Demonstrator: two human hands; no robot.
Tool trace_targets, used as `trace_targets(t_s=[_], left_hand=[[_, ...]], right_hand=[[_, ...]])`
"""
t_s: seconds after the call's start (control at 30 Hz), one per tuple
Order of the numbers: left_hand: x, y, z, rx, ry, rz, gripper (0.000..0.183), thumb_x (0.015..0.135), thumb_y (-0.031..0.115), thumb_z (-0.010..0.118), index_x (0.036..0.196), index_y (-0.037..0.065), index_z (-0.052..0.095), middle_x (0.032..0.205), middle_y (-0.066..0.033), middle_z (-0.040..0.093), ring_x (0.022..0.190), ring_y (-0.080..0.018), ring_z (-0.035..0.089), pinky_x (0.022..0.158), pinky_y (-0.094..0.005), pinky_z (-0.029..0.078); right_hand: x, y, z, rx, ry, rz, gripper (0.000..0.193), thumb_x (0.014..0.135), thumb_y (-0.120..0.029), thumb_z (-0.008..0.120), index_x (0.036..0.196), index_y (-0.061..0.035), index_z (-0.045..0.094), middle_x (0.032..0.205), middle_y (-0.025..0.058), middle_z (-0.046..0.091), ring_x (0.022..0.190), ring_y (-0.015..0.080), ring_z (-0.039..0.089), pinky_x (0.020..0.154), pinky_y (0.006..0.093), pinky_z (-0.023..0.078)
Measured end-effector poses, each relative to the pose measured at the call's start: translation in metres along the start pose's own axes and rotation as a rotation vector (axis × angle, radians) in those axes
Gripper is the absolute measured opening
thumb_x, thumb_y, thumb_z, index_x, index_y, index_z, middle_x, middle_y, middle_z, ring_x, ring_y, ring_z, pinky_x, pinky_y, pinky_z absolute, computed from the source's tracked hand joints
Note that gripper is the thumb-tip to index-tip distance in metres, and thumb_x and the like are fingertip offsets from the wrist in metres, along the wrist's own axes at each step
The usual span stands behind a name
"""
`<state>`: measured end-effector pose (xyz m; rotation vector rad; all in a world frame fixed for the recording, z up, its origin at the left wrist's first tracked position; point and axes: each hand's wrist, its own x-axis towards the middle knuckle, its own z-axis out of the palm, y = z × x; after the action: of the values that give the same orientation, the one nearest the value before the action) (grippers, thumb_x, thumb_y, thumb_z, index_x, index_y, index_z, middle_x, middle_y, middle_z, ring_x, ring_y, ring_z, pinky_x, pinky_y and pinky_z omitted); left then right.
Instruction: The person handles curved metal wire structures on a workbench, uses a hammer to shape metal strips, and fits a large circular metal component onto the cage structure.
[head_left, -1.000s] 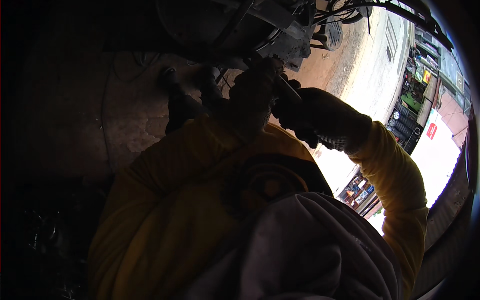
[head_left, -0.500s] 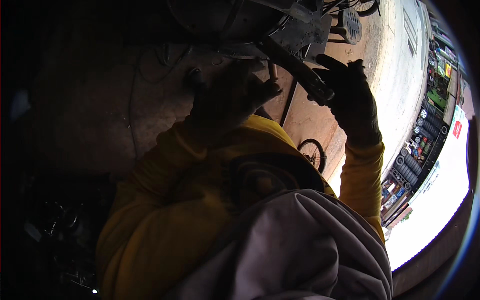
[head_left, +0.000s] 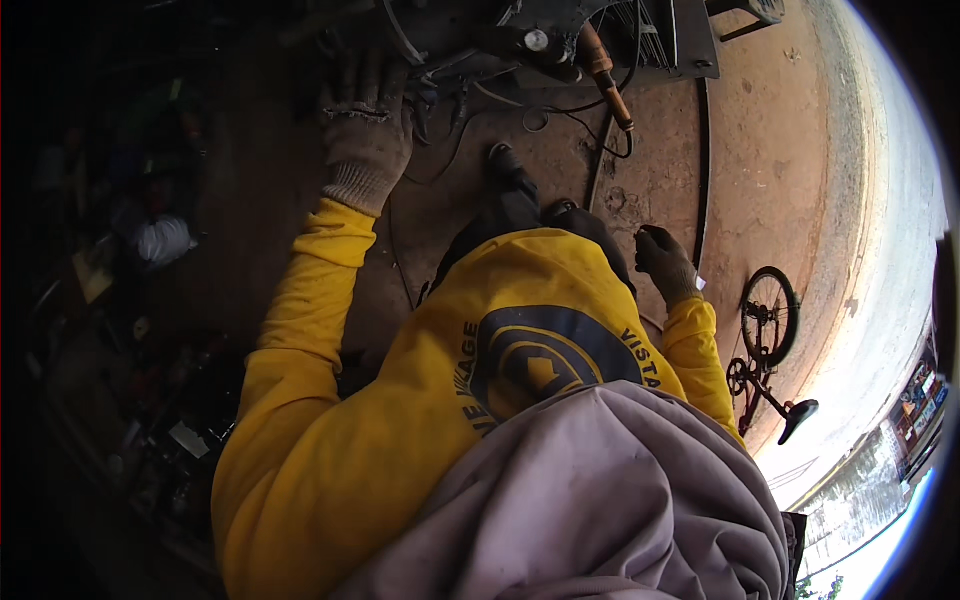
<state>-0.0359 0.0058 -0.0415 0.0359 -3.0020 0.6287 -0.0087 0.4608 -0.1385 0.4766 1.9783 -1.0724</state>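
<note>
My left hand [head_left: 368, 130], in a grey-brown knitted glove with a torn edge across the back, reaches to the dark work table's left side. Its fingers are stretched out and lie close together; their tips fade into shadow, and no held thing shows. At my right side hangs my right hand [head_left: 665, 262], gloved, low and away from the table. Its fingers curl in, with nothing seen in them. A dark bar with a pale round end [head_left: 537, 40] lies on the table. Beside it, an orange tool [head_left: 600, 65] with a cable at its end hangs over the edge.
Cables [head_left: 540, 118] loop below the dark metal table [head_left: 690, 40]. A bicycle [head_left: 770, 320] is on the floor to the right, near the bright roadside. Shadowed clutter [head_left: 160, 240] fills the left side. My shoes [head_left: 510, 165] are on the brown floor.
My right hand has dropped from beside the dark bar down to my side. My left hand has moved up and left to the table. The view has shifted and brightened.
</note>
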Motion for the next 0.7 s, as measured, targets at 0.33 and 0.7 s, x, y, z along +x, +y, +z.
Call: trace_targets(t_s=[0.33,0.7], left_hand=[[0.008,0.002,-0.019,0.159,-0.326,0.021,0.071,0.093,0.034,0.056,0.156,0.012,0.029,0.164,-0.0134,0.021,0.151,-0.0363,0.019,0.117,-0.0544,0.028],[0.017,-0.005,-0.030,0.102,-0.411,0.074,0.072,0.092,0.030,0.056,0.154,0.007,0.029,0.163,-0.0151,0.025,0.150,-0.0351,0.024,0.119,-0.0467,0.030]], right_hand=[[0.007,0.213,0.001,0.402,0.056,0.240,0.045,0.094,-0.032,0.061,0.123,0.0017,0.062,0.082,0.0069,0.064,0.068,0.0172,0.063,0.063,0.0326,0.054],[-0.013,0.287,0.049,0.531,-0.099,0.429,0.024,0.101,-0.027,0.050,0.109,-0.0056,0.058,0.070,0.0063,0.056,0.056,0.0212,0.056,0.051,0.0410,0.046]])
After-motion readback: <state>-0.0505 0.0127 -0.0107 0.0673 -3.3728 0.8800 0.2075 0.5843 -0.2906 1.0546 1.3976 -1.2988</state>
